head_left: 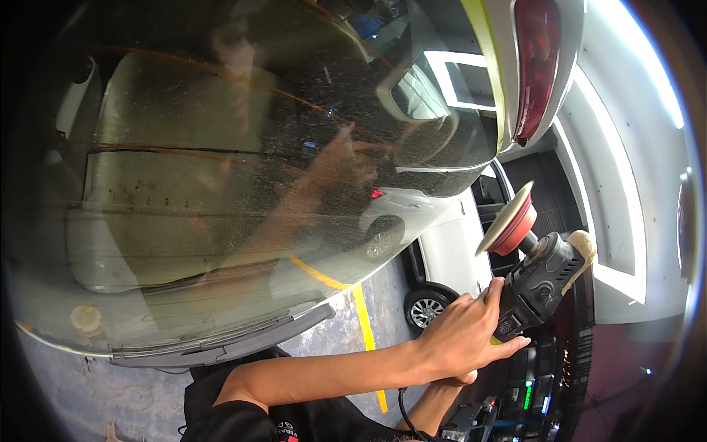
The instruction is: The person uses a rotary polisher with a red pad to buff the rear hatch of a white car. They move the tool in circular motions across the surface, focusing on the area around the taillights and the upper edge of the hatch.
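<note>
A black rotary polisher (536, 283) is held up, tilted, at the right of the head view. Its red backing plate carries a pale round pad (507, 219), which stands apart from the glass. My left hand (462, 330) grips the polisher's body, fingers on its upper side and the thumb stretched along the lower side. Behind the left wrist, my right hand (465, 378) shows only in part, closed in line with the rear of the tool. A black cord (402, 407) hangs below my left forearm. The large car window (317, 177) beyond has fine specks over it.
Yellow-green tape (486, 55) edges the window beside a red tail light (536, 62). A black wiper or trim strip (221, 346) runs along its lower edge. A white car (449, 243) stands behind the tool. A yellow line (364, 317) crosses the grey floor.
</note>
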Demonstrator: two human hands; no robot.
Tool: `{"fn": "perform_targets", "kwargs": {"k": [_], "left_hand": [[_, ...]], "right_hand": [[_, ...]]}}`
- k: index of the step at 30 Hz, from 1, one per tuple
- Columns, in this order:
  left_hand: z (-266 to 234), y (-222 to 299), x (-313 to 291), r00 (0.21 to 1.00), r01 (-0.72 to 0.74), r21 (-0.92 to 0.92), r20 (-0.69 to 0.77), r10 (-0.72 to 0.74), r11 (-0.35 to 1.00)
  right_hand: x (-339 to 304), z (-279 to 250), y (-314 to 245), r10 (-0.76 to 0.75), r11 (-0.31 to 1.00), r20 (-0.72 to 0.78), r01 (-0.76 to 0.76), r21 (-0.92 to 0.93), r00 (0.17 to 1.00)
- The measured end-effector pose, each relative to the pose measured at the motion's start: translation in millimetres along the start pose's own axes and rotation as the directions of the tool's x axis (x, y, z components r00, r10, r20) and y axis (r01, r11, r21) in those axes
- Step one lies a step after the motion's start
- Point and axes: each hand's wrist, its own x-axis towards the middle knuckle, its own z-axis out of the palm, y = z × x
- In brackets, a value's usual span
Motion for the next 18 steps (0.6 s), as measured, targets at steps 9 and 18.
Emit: {"fn": "perform_targets", "kwargs": {"k": [9, 18], "left_hand": [[2, 0, -7, 0.987, -0.123, 0.005, -0.106, 0.123, 0.992], [2, -2, -9, 0.965, -0.261, 0.085, -0.002, 0.262, 0.962]], "right_hand": [[-4, 15, -8, 0.042, 0.999, -0.042, -0.043, -0.015, 0.998], [-4, 28, -11, 0.060, 0.998, -0.042, -0.061, -0.019, 0.997]]}}
